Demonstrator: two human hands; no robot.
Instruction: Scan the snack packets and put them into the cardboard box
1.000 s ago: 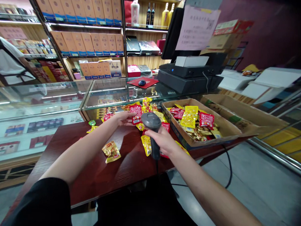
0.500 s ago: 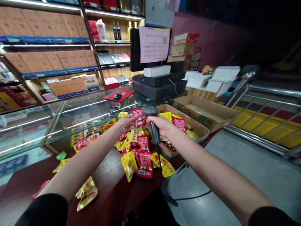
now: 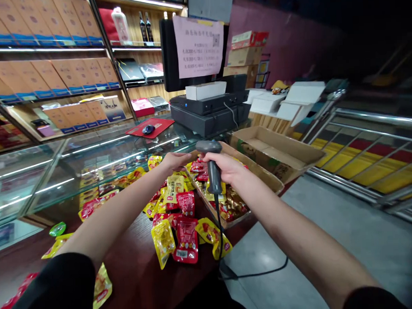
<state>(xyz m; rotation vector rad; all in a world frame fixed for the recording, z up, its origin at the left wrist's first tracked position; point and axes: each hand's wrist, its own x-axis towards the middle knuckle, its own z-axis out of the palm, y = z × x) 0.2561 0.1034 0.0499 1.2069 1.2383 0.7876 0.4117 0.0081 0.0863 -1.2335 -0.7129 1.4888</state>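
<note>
- left hand (image 3: 175, 162): open, palm down, just over the packets
- packets (image 3: 187, 241): red and yellow, heaped on the tabletop (image 3: 136, 274), more in the box
- right hand (image 3: 225, 166): clenched round a corded barcode scanner (image 3: 214, 176), held upright above the box
- box (image 3: 257, 179): cardboard, right of the heap

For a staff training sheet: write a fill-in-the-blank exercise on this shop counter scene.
The right hand grips a handheld ____, its cable hanging down.
The computer mouse sits on a ____ mat.
The foil packets piled on the dark wood table are mostly red and ____.

Missing words: barcode scanner; red; yellow.
</note>
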